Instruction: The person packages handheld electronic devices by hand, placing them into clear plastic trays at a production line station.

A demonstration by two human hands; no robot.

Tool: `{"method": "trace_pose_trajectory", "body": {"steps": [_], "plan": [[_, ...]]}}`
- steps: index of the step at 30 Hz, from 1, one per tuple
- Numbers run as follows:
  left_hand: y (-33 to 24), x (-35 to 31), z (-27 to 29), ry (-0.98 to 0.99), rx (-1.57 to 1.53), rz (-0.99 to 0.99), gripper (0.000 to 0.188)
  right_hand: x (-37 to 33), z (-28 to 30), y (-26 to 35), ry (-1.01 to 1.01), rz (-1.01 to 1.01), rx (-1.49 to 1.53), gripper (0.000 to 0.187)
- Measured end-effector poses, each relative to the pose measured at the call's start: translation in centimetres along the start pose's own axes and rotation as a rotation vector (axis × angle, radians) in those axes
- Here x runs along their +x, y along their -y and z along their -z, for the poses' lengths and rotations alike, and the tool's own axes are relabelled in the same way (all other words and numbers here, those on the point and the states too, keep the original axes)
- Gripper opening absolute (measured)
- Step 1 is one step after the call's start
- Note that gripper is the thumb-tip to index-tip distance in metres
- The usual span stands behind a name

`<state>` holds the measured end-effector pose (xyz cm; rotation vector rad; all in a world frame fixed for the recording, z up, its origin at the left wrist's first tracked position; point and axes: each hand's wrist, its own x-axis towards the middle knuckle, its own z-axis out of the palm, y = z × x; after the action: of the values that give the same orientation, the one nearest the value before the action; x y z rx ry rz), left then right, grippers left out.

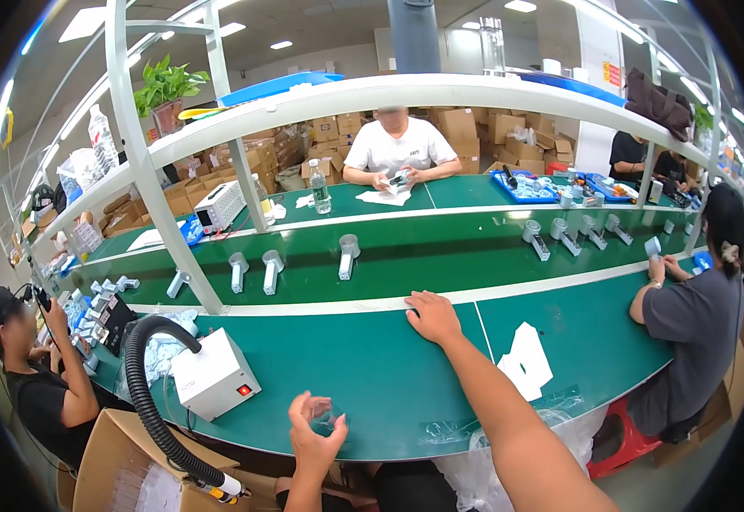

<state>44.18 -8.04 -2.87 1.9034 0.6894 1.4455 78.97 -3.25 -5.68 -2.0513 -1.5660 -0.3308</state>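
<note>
Left hand [314,439], lower centre of the frame: fingers and thumb curled around a small clear piece [329,418], which is held near the front edge of the green worktop [346,358]. The piece is transparent, and its exact form cannot be told. Right hand [434,317], centre of the frame: palm down, fingers extended, nothing seen in its grasp. Its fingertips lie at the pale rail [338,306] along the far side of the worktop; whether they press on it cannot be told.

Left of centre stands a white boxy unit [214,375] with a red switch [244,390]; a black corrugated hose [135,367] arches from its top down to the lower left. An open cardboard box [99,448] sits at the lower left. White sheets [527,354] lie on the worktop right of the right forearm, and a clear plastic bag [572,435] hangs at the front edge below them.

Beyond the rail, grey handled units [349,256] stand spaced along a green strip [440,247]. Co-workers are noted at upper centre in a white shirt [402,147], at right in a grey shirt [692,316], and at left in dark clothing [47,397].
</note>
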Motion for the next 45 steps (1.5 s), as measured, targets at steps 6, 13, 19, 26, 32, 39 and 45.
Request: {"method": "trace_pose_trajectory", "body": {"steps": [6, 13, 19, 26, 32, 39, 45], "plan": [[3.8, -1.4, -0.1, 0.127, -0.276, 0.372, 0.045, -0.1, 0.5, -0.3, -0.010, 0.005, 0.027, 0.035], [4.2, -1.4, 0.5, 0.116, -0.192, 0.339, 0.036, 0.3, 0.0, 0.4, -0.034, 0.047, 0.012, 0.033], [3.9, -1.4, 0.7, 0.108, -0.327, 0.396, 0.034, 0.2, -0.1, 0.2, -0.038, 0.049, 0.007, 0.033], [3.6, -0.8, -0.1, 0.171, -0.378, 0.433, 0.035, 0.1, 0.4, -1.7, -0.056, 0.053, 0.016, 0.033], [4.1, -1.1, 1.2, 0.124, -0.364, 0.428, 0.033, 0.9, -0.2, 0.6, -0.013, 0.011, 0.037, 0.035], [3.5, -1.0, 0.1, 0.124, -0.400, 0.415, 0.028, -0.1, 0.6, -0.4, 0.008, -0.040, -0.012, 0.037], [3.7, -0.9, 0.4, 0.123, -0.379, 0.402, 0.027, 0.2, 0.4, 0.0, 0.030, -0.054, 0.002, 0.037]]}}
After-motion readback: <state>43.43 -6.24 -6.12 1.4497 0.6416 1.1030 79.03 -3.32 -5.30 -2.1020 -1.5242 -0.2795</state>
